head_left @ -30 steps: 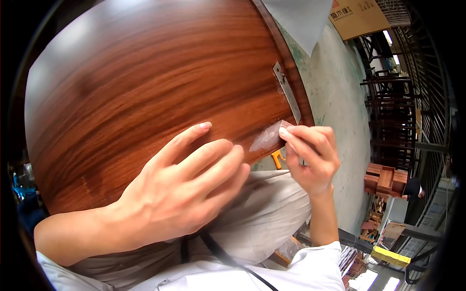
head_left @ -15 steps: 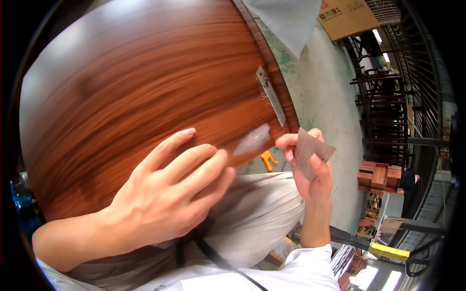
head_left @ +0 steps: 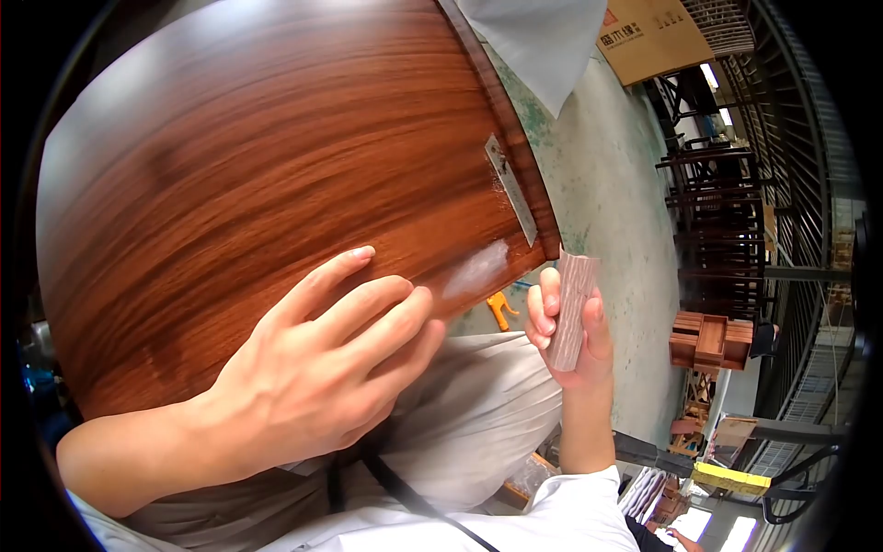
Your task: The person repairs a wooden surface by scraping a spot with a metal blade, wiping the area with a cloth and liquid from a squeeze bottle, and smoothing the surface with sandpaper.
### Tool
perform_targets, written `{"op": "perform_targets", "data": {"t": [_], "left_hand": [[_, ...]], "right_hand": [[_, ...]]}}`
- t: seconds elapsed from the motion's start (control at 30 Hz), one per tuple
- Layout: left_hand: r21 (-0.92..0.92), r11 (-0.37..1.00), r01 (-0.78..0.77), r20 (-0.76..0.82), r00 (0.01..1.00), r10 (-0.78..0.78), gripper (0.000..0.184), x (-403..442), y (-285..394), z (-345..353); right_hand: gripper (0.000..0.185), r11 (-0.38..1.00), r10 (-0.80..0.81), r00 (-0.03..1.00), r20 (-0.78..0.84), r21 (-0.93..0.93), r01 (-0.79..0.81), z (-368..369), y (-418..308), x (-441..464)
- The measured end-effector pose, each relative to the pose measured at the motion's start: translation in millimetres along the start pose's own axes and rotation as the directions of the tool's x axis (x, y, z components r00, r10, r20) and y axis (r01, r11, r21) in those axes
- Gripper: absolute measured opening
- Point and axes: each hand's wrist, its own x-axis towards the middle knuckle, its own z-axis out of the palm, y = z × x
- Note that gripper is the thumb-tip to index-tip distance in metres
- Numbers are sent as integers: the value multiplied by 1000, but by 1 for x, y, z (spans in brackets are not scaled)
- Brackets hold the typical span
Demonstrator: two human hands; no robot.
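Observation:
A piece of sandpaper (head_left: 576,308), brownish-grey and curled lengthwise, is gripped upright between the thumb and fingers of my right hand (head_left: 596,361). That hand is just off the panel's near right corner. My left hand (head_left: 336,354) lies palm down over the near edge of a glossy reddish-brown wooden panel (head_left: 276,166), fingers apart and holding nothing. Between my hands, a pale, dusty scuffed patch (head_left: 478,269) marks the wood. Beyond it a thin metal blade or ruler (head_left: 511,190) rests along the right edge, with white dust beside it.
Below the panel's corner is an orange-yellow trigger-handled tool (head_left: 501,311). White sheeting (head_left: 538,41) hangs at the far right corner. Across the floor (head_left: 635,248) stand a cardboard box (head_left: 658,37), stacked dark furniture frames (head_left: 717,212) and a reddish wooden unit (head_left: 708,340).
The sandpaper has gone from fairly flat to curled lengthwise in my right hand, which has moved slightly down and closed further around it. My left hand has stayed nearly still.

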Motion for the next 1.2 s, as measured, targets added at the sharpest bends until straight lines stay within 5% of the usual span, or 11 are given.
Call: {"op": "perform_targets", "data": {"t": [0.23,0.3,0.43,0.57,0.77,1.03,1.2], "left_hand": [[4,1000,-2,-18,1000,2,53,-2,-1,2],[5,1000,-2,-18,1000,3,53,-2,-1,2],[6,1000,-2,-15,1000,2,54,-3,-1,1],[6,1000,-1,-17,1000,2,54,-2,-1,2],[4,1000,-2,-19,1000,2,54,-3,-2,4],[13,1000,-2,-12,1000,2,52,-3,-2,3],[12,1000,1,-18,1000,-1,53,-3,-2,3]], "right_hand": [[57,999,-42,996,84,13,41,15,-6,5],[52,926,-52,998,21,-373,56,15,-9,-1],[43,349,-260,964,58,-925,150,32,-7,-5],[48,-25,-355,898,259,-963,267,45,-4,0],[51,-295,-370,835,406,-904,309,46,-1,12],[49,-222,-364,832,419,-906,359,57,3,16],[49,-251,-401,858,320,-940,232,56,-2,17]]}}
